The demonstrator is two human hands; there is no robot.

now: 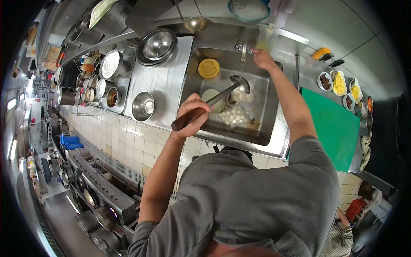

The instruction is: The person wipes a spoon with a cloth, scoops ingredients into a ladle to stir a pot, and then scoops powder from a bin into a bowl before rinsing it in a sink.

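My left hand (193,112) is wrapped round the wooden handle of a ladle (222,94), which slants across the sink. Its dark bowl lies beneath the tap (243,52), and a thin stream of water runs down there. My right hand (263,60) is at the tap's right side, fingers curled at what looks like its handle, mostly hidden by the hand. Below the ladle in the steel sink (267,122) lie white pieces of food (234,116), partly in clear bags as far as I can see. A yellow-lidded container (209,68) stands at the sink's back left.
Metal bowls (143,106) stand on the left counter, with a stack of bowls (158,45) behind. A green cutting board (329,128) covers the right counter, beside small dishes of food (339,83). A bottle (267,37) stands behind the tap. Another person's striped sleeve (340,240) shows lower right.
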